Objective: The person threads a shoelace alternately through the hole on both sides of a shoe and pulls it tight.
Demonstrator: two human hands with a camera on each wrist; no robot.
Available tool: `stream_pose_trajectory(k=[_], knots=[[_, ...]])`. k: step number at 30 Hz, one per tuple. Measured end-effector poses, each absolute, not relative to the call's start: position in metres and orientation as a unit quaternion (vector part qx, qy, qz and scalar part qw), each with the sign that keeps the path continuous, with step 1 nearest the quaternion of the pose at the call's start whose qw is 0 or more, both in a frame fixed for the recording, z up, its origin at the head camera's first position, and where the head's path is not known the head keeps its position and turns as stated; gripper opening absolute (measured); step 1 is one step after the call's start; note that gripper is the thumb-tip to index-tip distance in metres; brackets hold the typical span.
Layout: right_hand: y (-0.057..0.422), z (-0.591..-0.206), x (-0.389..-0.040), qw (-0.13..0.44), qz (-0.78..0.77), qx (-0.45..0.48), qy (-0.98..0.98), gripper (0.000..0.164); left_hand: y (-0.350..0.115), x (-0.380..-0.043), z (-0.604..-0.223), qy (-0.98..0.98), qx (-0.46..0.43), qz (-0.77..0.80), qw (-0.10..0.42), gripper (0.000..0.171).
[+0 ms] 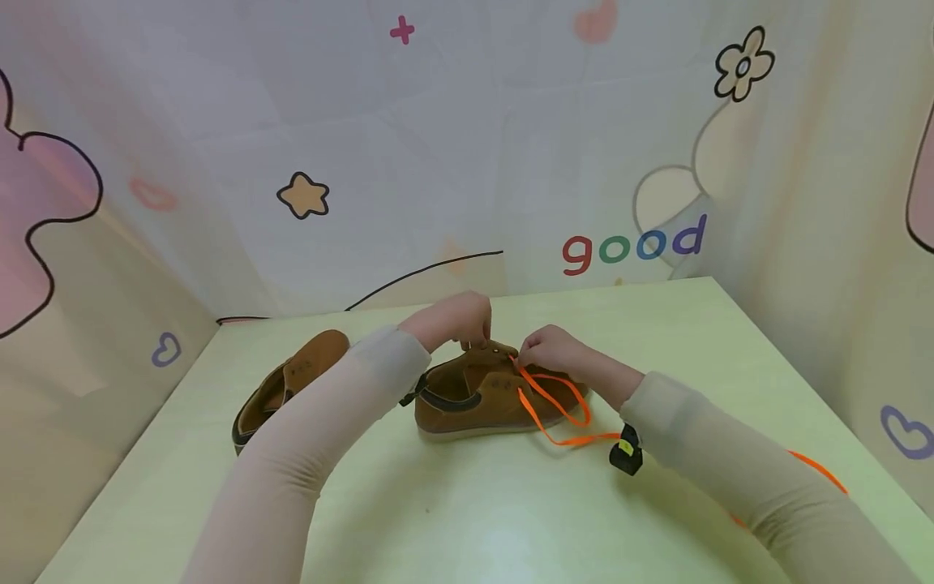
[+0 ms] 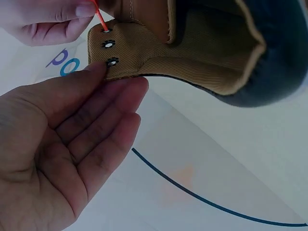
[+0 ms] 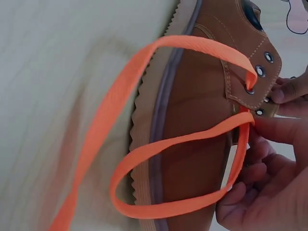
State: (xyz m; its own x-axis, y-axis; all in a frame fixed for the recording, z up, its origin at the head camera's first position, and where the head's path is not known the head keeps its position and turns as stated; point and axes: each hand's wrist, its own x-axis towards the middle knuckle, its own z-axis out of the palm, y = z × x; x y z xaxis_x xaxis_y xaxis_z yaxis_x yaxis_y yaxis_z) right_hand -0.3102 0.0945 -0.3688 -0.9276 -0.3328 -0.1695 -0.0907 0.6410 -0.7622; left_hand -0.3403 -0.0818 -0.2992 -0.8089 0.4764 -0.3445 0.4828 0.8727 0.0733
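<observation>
A brown shoe (image 1: 467, 418) is set near the middle of the counter (image 1: 409, 519), sole down and toe turned to three o'clock. Put down flat like that, it looks steady enough to be worked on. Its far flap (image 2: 130, 50) is pinched by the left hand (image 1: 470, 316) — thumb on the inner side, fingers on the outer — maybe so that the floppy edge is held up and the holes can be seen and reached.

The orange lace (image 3: 163, 211) is pinched between the right hand's (image 1: 552, 349) thumb and fingers, close to the far flap's toe-end hole, where it is threaded. Two more holes in that flap are bare, and two are bare in the near flap too. The hands are held near each other but apart, likely so each has room. A loop of lace is left slack at four o'clock from the shoe, and more is seen past the right sleeve (image 1: 730, 454).

The other shoe (image 1: 317, 357) is placed at nine o'clock, toe to one o'clock — out of the way, it seems. Part of it is hidden by the left sleeve (image 1: 321, 438).
</observation>
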Motion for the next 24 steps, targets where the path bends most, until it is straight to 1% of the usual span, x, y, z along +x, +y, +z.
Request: stream_pose_trajectory(k=[7, 11, 14, 17, 20, 24], knots=[[0.085, -0.375, -0.308, 0.092, -0.398, -0.1, 0.907, 0.022, -0.088, -0.342, -0.3, 0.952, 0.248, 0.011, 0.18, 0.021], [0.083, -0.377, -0.309, 0.081, -0.373, -0.119, 0.917, 0.021, -0.089, -0.34, -0.3, 0.951, 0.249, 0.014, 0.183, 0.022], [0.084, -0.378, -0.314, 0.091, -0.359, -0.162, 0.915, 0.025, -0.089, -0.34, -0.3, 0.95, 0.253, 0.015, 0.184, 0.022], [0.089, -0.382, -0.321, 0.113, -0.384, -0.186, 0.897, 0.03, -0.09, -0.341, -0.301, 0.949, 0.259, 0.017, 0.18, 0.022], [0.095, -0.386, -0.328, 0.144, -0.439, -0.157, 0.873, 0.033, -0.092, -0.342, -0.303, 0.949, 0.262, 0.024, 0.175, 0.021], [0.104, -0.382, -0.334, 0.164, -0.509, -0.102, 0.839, 0.04, -0.093, -0.343, -0.304, 0.948, 0.264, 0.035, 0.172, 0.022]])
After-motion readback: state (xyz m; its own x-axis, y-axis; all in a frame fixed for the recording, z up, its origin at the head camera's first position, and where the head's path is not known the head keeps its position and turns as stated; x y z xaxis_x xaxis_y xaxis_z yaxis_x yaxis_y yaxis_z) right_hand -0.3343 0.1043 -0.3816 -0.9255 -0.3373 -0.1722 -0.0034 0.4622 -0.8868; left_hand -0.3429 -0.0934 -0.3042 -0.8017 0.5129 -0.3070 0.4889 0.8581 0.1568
